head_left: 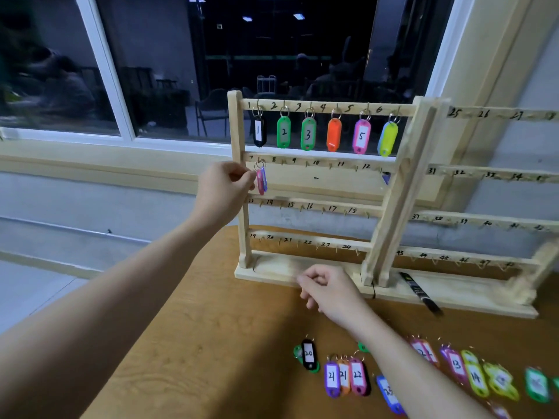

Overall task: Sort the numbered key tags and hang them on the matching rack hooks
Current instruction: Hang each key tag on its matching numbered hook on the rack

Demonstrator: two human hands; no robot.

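The left hand (225, 189) is raised with the arm stretched far forward, at the left post of the wooden rack (314, 189). Its fingers (242, 172) are curled and pinch a pink and blue pair of key tags (261, 180), whose ring sits at the first hook of the second rail, near the mark 7; the number on these tags cannot be read because they are turned edge-on. The right hand (328, 290) is low, just in front of the rack base (272, 272), with its fingers loosely curled, and it seems to hold nothing, though the view of the palm is poor. On the top rail, six tags (325, 133) hang under the numbers 1 to 6. The other hooks of this rack are free. A second rack (490, 219) stands to the right, touching the first one, and a black marker (419, 293) lies on its base. The loose tags (348, 378) lie in a row on the near right part of the wooden counter (196, 343), some stacked on each other, among them 20, 21, 22, 13 and 14. The left part of the counter, up to its left edge, is bare wood.
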